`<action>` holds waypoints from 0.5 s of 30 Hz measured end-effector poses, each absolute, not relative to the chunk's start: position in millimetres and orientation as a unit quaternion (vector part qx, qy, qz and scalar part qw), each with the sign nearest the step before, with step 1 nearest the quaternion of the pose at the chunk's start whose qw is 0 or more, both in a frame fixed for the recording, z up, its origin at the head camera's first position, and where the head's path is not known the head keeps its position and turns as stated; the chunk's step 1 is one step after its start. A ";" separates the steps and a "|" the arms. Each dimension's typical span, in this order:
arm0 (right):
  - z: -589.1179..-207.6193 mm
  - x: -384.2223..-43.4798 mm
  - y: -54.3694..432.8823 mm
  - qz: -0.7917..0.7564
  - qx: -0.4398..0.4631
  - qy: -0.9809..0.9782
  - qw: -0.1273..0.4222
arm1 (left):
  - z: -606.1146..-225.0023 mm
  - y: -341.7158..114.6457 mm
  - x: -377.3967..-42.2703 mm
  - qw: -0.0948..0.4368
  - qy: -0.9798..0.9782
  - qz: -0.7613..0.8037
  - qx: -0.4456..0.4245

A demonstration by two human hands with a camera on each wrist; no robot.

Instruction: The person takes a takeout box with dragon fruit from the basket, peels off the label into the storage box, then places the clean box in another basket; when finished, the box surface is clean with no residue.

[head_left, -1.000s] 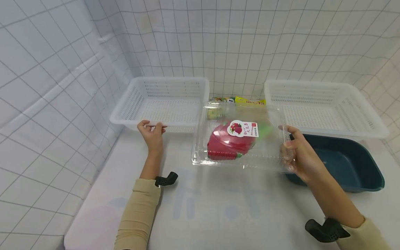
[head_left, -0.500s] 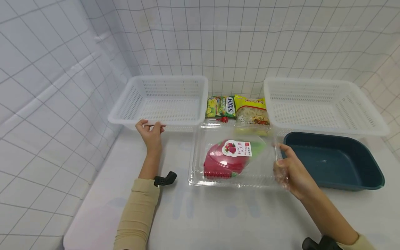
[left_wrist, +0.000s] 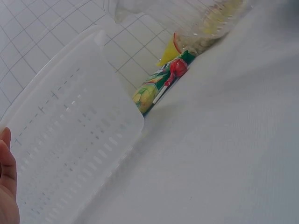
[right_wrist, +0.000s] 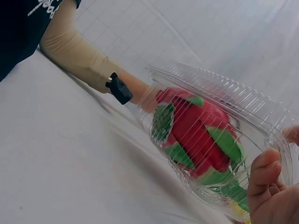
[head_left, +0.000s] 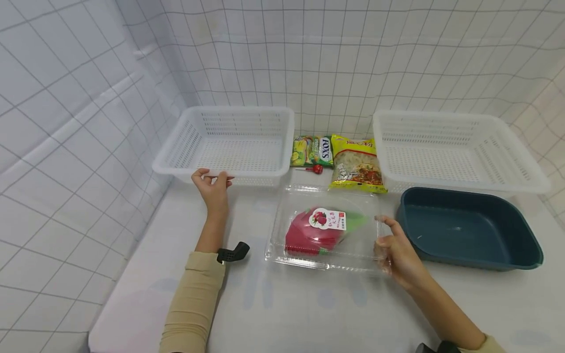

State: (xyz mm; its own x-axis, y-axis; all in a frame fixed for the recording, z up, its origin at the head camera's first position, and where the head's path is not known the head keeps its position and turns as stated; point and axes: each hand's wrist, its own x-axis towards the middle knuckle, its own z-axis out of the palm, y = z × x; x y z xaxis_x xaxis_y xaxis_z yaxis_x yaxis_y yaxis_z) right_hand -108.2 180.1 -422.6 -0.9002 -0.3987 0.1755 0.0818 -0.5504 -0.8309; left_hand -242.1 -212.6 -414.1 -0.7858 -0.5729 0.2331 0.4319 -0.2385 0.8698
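My right hand (head_left: 399, 255) grips the right edge of a clear plastic clamshell box (head_left: 282, 245). Inside it lies a red and green dragon fruit (head_left: 309, 233), with a white label (head_left: 328, 219) on the lid above it. In the right wrist view, the clamshell's ribbed side (right_wrist: 187, 126) faces the camera, and my thumb and fingers (right_wrist: 266, 172) hold its end. The box appears held just above the table. My left hand (head_left: 214, 193) pinches the front rim of the left white plastic basket (head_left: 220, 174); only part of that hand shows in the left wrist view.
Between the two baskets lie a green FOX'S candy bag (head_left: 312, 151), a red lollipop (head_left: 316, 169) and a yellow food packet (head_left: 358, 164). Another white basket (head_left: 459, 184) stands at the back right. A dark teal basin (head_left: 468, 235) sits in front of it.
My right hand has brought the clamshell box down and toward me, slightly left. The candy bag, lollipop and yellow packet now show behind it. My left hand has stayed at the basket rim.
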 end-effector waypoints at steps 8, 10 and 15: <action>-433.0 -107.2 175.9 -0.832 -0.144 0.517 0.141 | -414.7 -212.4 -241.3 0.324 -0.531 -0.781 0.067; -434.9 -107.0 176.1 -0.823 -0.140 0.532 0.141 | -414.6 -212.1 -241.0 0.322 -0.530 -0.781 0.068; -439.0 -109.2 178.0 -0.816 -0.133 0.545 0.135 | -413.1 -212.2 -241.3 0.318 -0.530 -0.783 0.070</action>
